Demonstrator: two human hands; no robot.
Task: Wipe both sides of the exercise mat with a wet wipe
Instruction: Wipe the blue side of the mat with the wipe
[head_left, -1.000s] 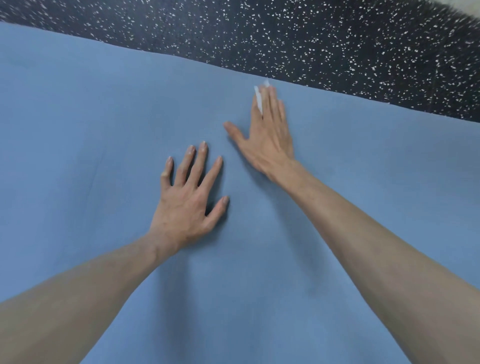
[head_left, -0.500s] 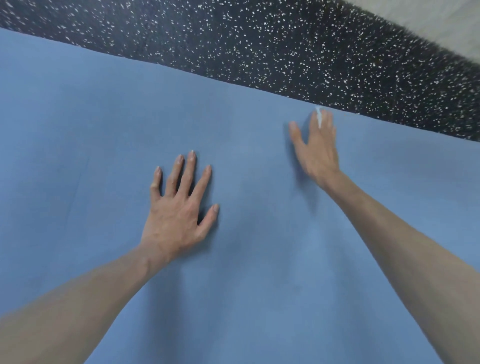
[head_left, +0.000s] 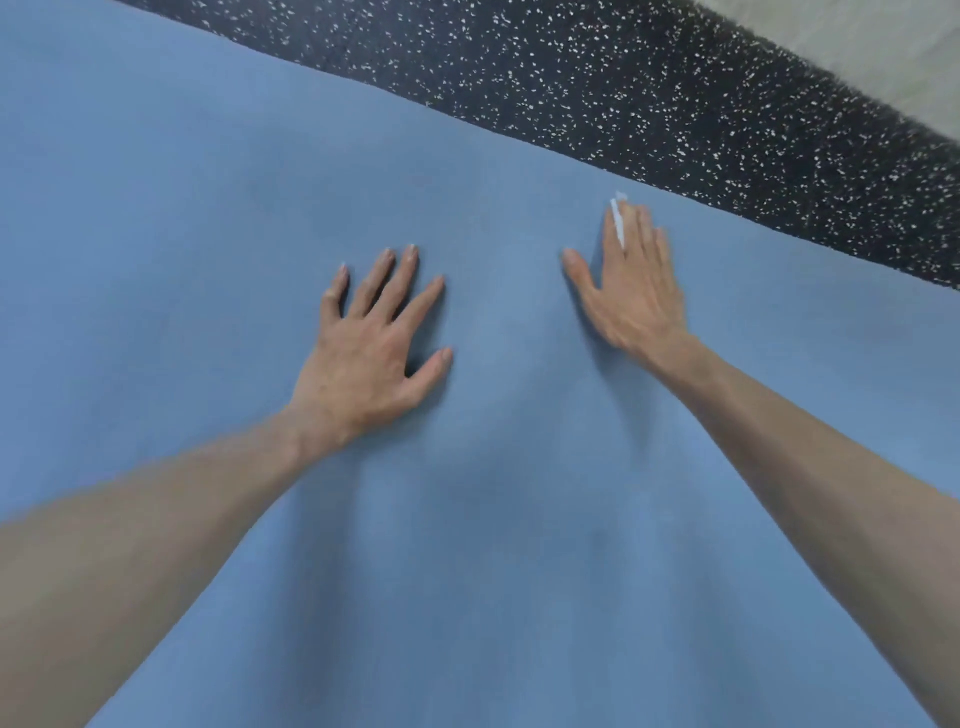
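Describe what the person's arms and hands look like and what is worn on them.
Both forearms are bare, with no sleeves in view. The left hand and right hand wear no gloves, rings, watches or bands. Fingernails are short and unpainted.

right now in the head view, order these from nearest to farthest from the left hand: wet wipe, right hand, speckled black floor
1. right hand, just to its right on the mat
2. wet wipe, peeking out at that hand's fingers
3. speckled black floor, beyond the mat's far edge
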